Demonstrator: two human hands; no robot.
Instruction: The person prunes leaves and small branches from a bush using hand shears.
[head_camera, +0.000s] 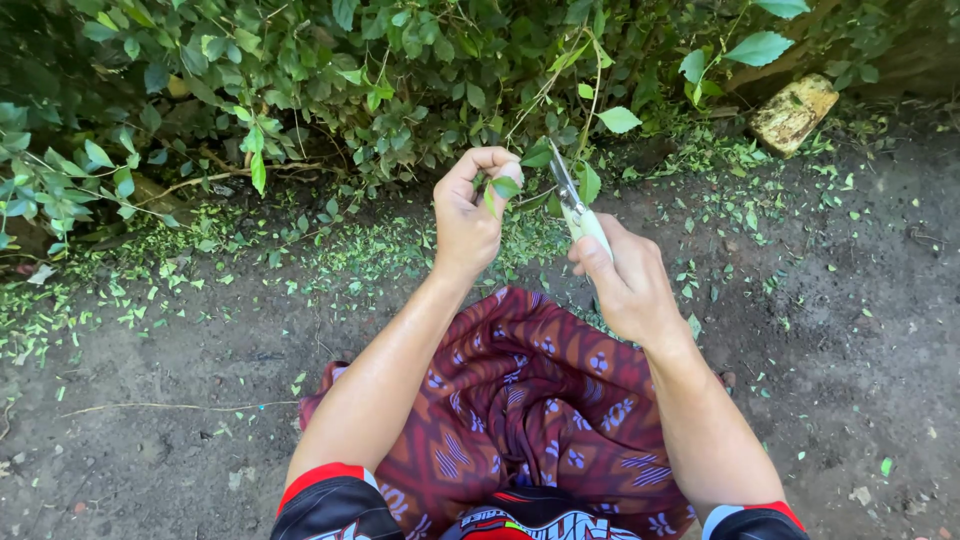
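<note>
Two hands work the hedge (300, 70) at 12 o'clock: left hand (468, 215) pinches a twig (505, 187) taut; right hand (628, 285) grips shears (572, 205), blades apparently open.

outdoor garden plot: a leafy green hedge (330, 70) is growing along the top edge, small cut leaves (330, 270) are lying scattered over bare dark soil (850, 330), and a weathered stone (792, 113) is sitting beside the foliage.
</note>
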